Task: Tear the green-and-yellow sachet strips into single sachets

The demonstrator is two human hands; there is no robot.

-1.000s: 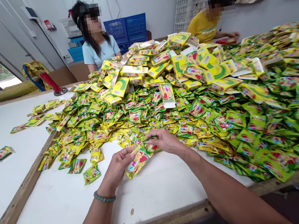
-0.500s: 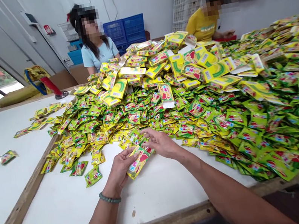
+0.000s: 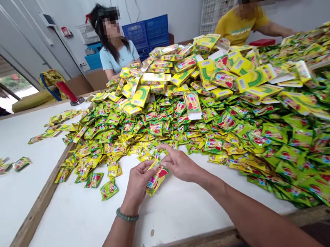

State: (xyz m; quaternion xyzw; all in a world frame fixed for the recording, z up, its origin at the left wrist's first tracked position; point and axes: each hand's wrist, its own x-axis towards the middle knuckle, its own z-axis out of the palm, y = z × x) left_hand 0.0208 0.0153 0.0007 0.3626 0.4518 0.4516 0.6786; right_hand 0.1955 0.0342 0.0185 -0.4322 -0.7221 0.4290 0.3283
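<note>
Okay, closest thing to the camera: the left hand (image 3: 137,183) was half curled, thumb and fingers pinching a glossy green-and-yellow foil sachet (image 3: 157,179) with a red print on it. The sachet sat tilted just right of that hand's palm, its low end hanging above the white counter (image 3: 74,223). The right hand (image 3: 180,165) came in from the right with its fingers lightly bunched, tips (image 3: 162,159) right by the sachet's top corner, though I couldn't tell if they were actually gripping it.

Slick foil plus a light hold looked risky to me: it could've slipped and landed among the strays, and a careless knuckle could've knocked more off the pile's loose edge. The sachet looked flat, slightly creased and unopened, as far as I could see.

Just left of the left hand lay a few loose foil sachets (image 3: 109,189). Past both hands rose a huge heap of sachets (image 3: 216,125) topped with flat yellow-green cartons (image 3: 252,78), and beyond it sat two co-workers (image 3: 117,57) (image 3: 239,26).
</note>
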